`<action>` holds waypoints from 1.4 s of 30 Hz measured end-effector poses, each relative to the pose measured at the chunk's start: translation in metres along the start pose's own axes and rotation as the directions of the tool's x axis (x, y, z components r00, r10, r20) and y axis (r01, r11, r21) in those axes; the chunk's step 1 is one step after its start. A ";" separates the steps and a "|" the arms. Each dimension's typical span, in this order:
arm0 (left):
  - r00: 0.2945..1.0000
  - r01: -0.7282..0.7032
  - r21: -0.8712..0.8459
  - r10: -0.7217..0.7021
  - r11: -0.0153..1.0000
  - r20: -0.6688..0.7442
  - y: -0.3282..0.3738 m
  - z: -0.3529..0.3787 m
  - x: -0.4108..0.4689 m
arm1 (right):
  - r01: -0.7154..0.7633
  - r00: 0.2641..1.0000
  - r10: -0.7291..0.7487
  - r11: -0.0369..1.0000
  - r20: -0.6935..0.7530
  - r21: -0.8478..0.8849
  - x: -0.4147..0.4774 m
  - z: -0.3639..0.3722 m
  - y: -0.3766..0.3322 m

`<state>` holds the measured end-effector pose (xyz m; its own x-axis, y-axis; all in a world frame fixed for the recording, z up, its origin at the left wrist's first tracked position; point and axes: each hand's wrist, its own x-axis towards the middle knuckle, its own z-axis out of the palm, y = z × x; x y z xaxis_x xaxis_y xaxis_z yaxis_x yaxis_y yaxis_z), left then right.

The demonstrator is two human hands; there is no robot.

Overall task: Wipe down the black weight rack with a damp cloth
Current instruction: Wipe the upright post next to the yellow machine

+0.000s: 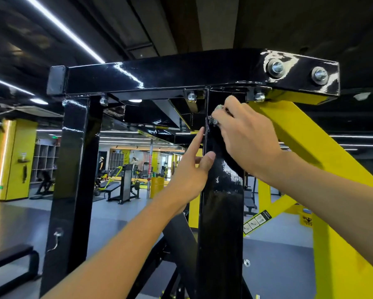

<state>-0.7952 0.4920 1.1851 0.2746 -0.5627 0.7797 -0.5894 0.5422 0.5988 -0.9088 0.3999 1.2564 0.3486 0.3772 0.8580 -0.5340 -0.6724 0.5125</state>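
Rack [221, 212], black steel, filled the middle of the view: a top beam [159, 76] ran from 9 to 3 o'clock, with two black posts below it, the nearer one at centre. Paint was glossy with bright reflections; whether from damp or from gloss could not be told.

Right hand [246, 134], at about 1 o'clock from centre, was clenched around a dark cloth [221, 145], pressing it against the nearer post just under the beam joint. A speckled edge of the cloth showed at the fingertips [215, 115]; the rest hung down the post face.

Left hand [192, 169] sat at the post's left edge, forefinger stretched up along the corner and thumb laid on the front face, holding nothing.

Bolts [276, 67] and nuts stood near the cloth at 12 o'clock.

Judgement: the rack is heavy and rigid and will not shift, so bracing on the post edge is sound. The cloth is soft and limp, best bunched in the palm; nuts may snag it. Glossy paint looks slippery if wet.
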 end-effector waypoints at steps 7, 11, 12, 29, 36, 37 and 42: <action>1.000 0.003 -0.051 -0.004 0.999 -0.013 0.000 0.004 -0.005 | -0.019 1.000 0.018 0.999 0.021 0.036 -0.005 0.003 0.004; 0.999 -0.032 -0.004 0.032 0.999 -0.020 0.000 0.007 -0.007 | 0.215 0.975 -0.216 0.976 0.045 0.031 -0.024 0.006 -0.002; 0.999 -0.029 -0.025 0.029 0.999 -0.015 0.000 0.007 -0.008 | 0.210 0.976 -0.212 0.977 0.049 0.037 -0.024 0.003 0.003; 0.999 0.030 0.062 -0.028 0.998 -0.038 -0.020 0.009 -0.019 | 0.152 0.987 -0.155 0.984 0.032 0.089 -0.068 -0.010 0.010; 0.996 0.089 -0.039 -0.088 0.995 0.028 -0.029 0.012 -0.033 | 0.180 0.983 -0.181 0.983 0.041 0.036 -0.057 -0.009 0.008; 0.995 0.096 -0.047 -0.094 0.994 0.030 -0.029 0.012 -0.032 | 0.080 0.997 -0.081 0.996 0.011 0.047 -0.051 -0.009 0.006; 0.995 0.100 -0.010 -0.099 0.995 0.015 -0.027 0.011 -0.036 | 0.263 0.958 -0.269 0.962 0.099 0.070 -0.051 0.000 -0.025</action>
<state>-0.7982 0.4908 1.1390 0.3202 -0.6233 0.7134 -0.5518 0.4894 0.6753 -0.9136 0.3979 1.1998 0.5540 0.4789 0.6810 -0.3685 -0.5924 0.7164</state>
